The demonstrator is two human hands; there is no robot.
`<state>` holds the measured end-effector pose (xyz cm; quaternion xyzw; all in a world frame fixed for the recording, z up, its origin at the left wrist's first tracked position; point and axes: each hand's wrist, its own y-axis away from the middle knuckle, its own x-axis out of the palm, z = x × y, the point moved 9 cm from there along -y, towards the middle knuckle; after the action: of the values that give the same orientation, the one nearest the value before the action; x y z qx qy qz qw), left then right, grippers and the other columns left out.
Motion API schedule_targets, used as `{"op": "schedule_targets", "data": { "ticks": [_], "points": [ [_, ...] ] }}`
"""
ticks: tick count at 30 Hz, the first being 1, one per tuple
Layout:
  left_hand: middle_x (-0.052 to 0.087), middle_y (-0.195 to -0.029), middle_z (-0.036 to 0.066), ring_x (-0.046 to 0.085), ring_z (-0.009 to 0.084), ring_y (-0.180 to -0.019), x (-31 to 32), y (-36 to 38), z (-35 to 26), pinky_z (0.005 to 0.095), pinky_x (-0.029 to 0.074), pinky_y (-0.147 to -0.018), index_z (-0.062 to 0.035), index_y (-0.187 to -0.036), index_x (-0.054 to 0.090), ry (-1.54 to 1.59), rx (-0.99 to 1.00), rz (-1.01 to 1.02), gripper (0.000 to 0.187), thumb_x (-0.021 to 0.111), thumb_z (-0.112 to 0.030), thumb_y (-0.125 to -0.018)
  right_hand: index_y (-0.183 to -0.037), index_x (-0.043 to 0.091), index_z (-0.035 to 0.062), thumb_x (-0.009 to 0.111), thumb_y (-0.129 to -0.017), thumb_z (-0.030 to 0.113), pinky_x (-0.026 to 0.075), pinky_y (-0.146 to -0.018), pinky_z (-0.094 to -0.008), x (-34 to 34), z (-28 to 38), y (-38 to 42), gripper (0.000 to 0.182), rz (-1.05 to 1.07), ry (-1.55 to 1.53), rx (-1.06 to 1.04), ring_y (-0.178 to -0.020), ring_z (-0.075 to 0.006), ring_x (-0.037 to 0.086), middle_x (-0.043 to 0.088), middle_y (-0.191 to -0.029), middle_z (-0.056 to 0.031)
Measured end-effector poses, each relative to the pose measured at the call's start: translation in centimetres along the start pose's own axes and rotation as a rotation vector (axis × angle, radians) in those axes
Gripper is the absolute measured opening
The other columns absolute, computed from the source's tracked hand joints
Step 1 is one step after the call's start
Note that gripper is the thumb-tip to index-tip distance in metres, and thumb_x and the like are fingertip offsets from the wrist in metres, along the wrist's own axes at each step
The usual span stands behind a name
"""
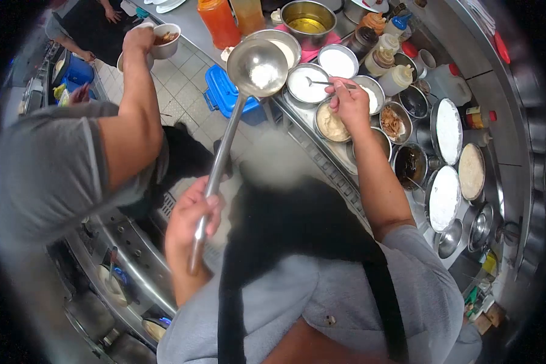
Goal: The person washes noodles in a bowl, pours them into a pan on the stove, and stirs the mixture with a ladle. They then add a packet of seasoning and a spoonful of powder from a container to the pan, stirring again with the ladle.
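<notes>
My left hand (194,209) is wrapped round the handle of a large metal ladle (232,130), its bowl raised at the top of the view with a white powdery patch inside. My right hand (350,103) pinches a small spoon (320,82) whose tip reaches into a metal bowl of white powder (303,94). Just below that bowl sits another one with a pale beige powder (330,123), close under my right wrist. A bowl of brown shreds (393,122) stands to the right of my forearm.
Several sauce bottles (397,80) and a bowl of yellow oil (309,25) crowd the back of the counter. Round pans of white powder (448,130) line the right side. A blue lidded bin (224,91) stands on the floor. At left, a co-worker (73,151) carries bowls (167,45).
</notes>
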<state>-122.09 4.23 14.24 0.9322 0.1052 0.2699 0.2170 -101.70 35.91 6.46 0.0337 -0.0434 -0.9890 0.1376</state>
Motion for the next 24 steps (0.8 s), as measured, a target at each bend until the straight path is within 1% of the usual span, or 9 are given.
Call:
{"op": "schedule_targets", "data": {
  "ticks": [5,10,13,15,16,18,19,21,24],
  "points": [
    [0.049,-0.068,0.006,0.044,0.0085,-0.035,-0.7,1.9,1.0,0.0202,0.036,-0.031,0.0092,-0.127,0.041,0.012,-0.02,-0.095,0.047,0.055,-0.01,-0.087,-0.106,0.06,-0.0048,0.055,-0.09,0.014,0.043,-0.046,-0.0233,-1.6,-2.2,-0.4,0.025,-0.106,-0.348,0.172,-0.053,-0.0106,0.054,0.067,-0.086,-0.0142],
    [0.05,-0.069,0.006,0.045,0.0087,-0.036,-0.2,2.0,1.8,0.0201,0.037,-0.032,0.0091,-0.127,0.041,0.006,-0.042,-0.102,0.046,0.055,-0.01,-0.087,-0.106,0.06,-0.0046,0.056,-0.09,0.014,0.043,-0.047,-0.0231,-2.7,-1.2,-0.5,0.025,-0.074,-0.405,0.132,-0.054,-0.011,0.055,0.067,-0.085,-0.0139],
    [0.05,-0.069,0.007,0.046,0.0092,-0.037,0.9,1.5,2.5,0.0201,0.038,-0.033,0.0093,-0.127,0.041,0.041,-0.054,-0.031,0.044,0.054,-0.01,-0.089,-0.107,0.061,-0.0043,0.058,-0.091,0.016,0.043,-0.048,-0.0223,-2.2,2.2,0.8,0.026,-0.008,-0.469,0.071,-0.055,-0.0101,0.055,0.068,-0.086,-0.0136],
    [0.05,-0.069,0.007,0.047,0.0092,-0.037,1.5,1.2,2.8,0.0201,0.039,-0.033,0.009,-0.127,0.041,0.074,-0.053,0.003,0.044,0.054,-0.01,-0.089,-0.109,0.062,-0.0033,0.058,-0.092,0.018,0.043,-0.05,-0.021,-1.4,5.2,1.8,0.028,0.043,-0.215,-0.093,-0.056,-0.0081,0.053,0.069,-0.088,-0.0111],
    [0.05,-0.068,0.007,0.047,0.0091,-0.037,2.0,1.1,2.9,0.0201,0.039,-0.033,0.0088,-0.127,0.041,0.103,-0.049,0.041,0.044,0.054,-0.01,-0.089,-0.109,0.062,-0.0033,0.058,-0.092,0.018,0.043,-0.05,-0.021,-1.3,4.9,1.6,0.028,0.052,-0.213,-0.092,-0.056,-0.0081,0.053,0.069,-0.088,-0.0111],
    [0.05,-0.068,0.007,0.047,0.0093,-0.038,2.2,1.3,3.2,0.0205,0.039,-0.033,0.0086,-0.127,0.041,0.15,-0.048,0.053,0.044,0.053,-0.011,-0.089,-0.113,0.062,-0.0012,0.055,-0.095,0.016,0.042,-0.051,-0.0191,-0.8,3.6,1.1,0.026,0.092,0.02,-0.164,-0.058,-0.0049,0.051,0.068,-0.091,-0.0075],
    [0.05,-0.067,0.007,0.047,0.0093,-0.037,2.3,1.6,3.4,0.0207,0.039,-0.033,0.0084,-0.127,0.041,0.163,-0.05,0.069,0.044,0.053,-0.011,-0.09,-0.113,0.062,-0.0012,0.055,-0.095,0.016,0.042,-0.051,-0.0191,-0.6,2.7,0.7,0.026,0.11,0.019,-0.161,-0.058,-0.0049,0.051,0.068,-0.091,-0.0075],
    [0.05,-0.067,0.007,0.047,0.0094,-0.038,2.0,2.5,4.0,0.0211,0.038,-0.033,0.0076,-0.127,0.042,0.154,-0.04,0.08,0.043,0.053,-0.011,-0.09,-0.112,0.063,-0.001,0.057,-0.093,0.018,0.044,-0.054,-0.0195,-0.5,1.1,0.1,0.028,0.098,0.179,-0.173,-0.058,-0.0055,0.052,0.07,-0.088,-0.0058],
    [0.05,-0.066,0.006,0.047,0.0093,-0.038,0.8,4.4,4.8,0.0208,0.038,-0.033,0.0074,-0.128,0.042,0.152,-0.05,-0.008,0.044,0.053,-0.011,-0.09,-0.112,0.064,-0.0003,0.057,-0.093,0.018,0.043,-0.053,-0.0198,0.0,-0.7,-0.6,0.027,0.091,0.045,-0.123,-0.058,-0.0054,0.052,0.07,-0.088,-0.0061]
  ]
}}
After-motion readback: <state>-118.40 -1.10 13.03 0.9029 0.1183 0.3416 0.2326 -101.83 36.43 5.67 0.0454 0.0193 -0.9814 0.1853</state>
